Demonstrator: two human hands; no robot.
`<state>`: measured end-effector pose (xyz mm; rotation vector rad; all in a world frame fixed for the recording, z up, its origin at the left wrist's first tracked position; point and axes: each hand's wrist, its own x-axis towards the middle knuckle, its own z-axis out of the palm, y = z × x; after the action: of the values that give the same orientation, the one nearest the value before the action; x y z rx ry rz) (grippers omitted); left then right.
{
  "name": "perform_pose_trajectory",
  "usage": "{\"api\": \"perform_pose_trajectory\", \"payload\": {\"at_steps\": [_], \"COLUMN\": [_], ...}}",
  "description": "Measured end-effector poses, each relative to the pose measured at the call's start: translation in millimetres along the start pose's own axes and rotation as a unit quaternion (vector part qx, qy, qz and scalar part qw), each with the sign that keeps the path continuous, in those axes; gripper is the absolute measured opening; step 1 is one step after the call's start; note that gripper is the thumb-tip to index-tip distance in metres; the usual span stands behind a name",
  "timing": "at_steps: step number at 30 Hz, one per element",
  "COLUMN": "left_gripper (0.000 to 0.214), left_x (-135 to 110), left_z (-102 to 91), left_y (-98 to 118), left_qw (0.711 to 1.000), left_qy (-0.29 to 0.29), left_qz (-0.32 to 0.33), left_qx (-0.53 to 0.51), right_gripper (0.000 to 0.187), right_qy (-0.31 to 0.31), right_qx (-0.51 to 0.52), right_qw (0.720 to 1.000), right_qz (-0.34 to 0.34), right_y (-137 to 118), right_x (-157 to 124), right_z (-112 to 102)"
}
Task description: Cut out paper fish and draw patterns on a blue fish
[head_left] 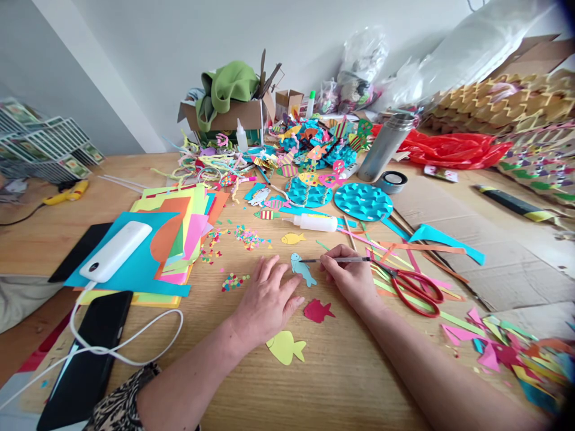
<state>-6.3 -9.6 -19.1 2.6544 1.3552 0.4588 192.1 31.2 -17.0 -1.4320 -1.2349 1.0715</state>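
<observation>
My left hand (266, 299) lies flat on the wooden table (341, 371), fingers spread, just left of a blue paper fish (302, 269). My right hand (350, 278) pinches a thin pen (335, 260) whose tip touches the blue fish near its head. A red paper fish (317, 310) lies below the blue one, between my two hands. Further toward me rests a yellow paper fish (285, 346), partly under my left wrist. A small yellow fish (293, 239) sits farther back.
Red-handled scissors (415, 289) and coloured paper strips lie right of my right hand. A glue bottle (314, 222), confetti dots (234, 281), a stack of coloured paper (179, 230) with a white power bank (115, 251), a black phone (90, 353), teal discs (363, 201) and boxes crowd the back.
</observation>
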Motion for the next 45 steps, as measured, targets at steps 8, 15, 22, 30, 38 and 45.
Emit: {"api": "perform_pose_trajectory", "payload": {"at_steps": [8, 15, 22, 30, 38, 45], "left_gripper": [0.037, 0.038, 0.037, 0.037, 0.037, 0.036], "left_x": [0.0, 0.1, -0.4, 0.0, -0.1, 0.4], "left_z": [-0.4, -0.6, -0.3, -1.6, -0.8, -2.0], "left_y": [0.4, 0.7, 0.1, 0.6, 0.8, 1.0], "left_qw": [1.000, 1.000, 1.000, 1.000, 1.000, 1.000], "left_qy": [0.005, -0.001, 0.008, 0.003, 0.003, 0.003], "left_qz": [-0.002, -0.003, -0.001, -0.002, -0.003, -0.002], "left_qx": [-0.001, -0.005, -0.002, -0.001, -0.001, 0.000], "right_gripper": [0.018, 0.017, 0.018, 0.018, 0.017, 0.018], "right_qy": [-0.003, 0.003, -0.004, -0.014, -0.012, -0.015], "right_qx": [0.006, 0.000, 0.003, -0.003, -0.004, -0.008], "right_qw": [1.000, 1.000, 1.000, 1.000, 1.000, 1.000], "right_qz": [0.000, 0.001, 0.002, -0.001, -0.003, -0.011], "right_y": [0.0, -1.0, -2.6, -3.4, -1.4, -1.4], "right_x": [0.5, -0.4, -0.6, -1.3, -1.4, -1.0], "right_z": [0.2, 0.3, 0.1, -0.2, -0.6, -0.1]}}
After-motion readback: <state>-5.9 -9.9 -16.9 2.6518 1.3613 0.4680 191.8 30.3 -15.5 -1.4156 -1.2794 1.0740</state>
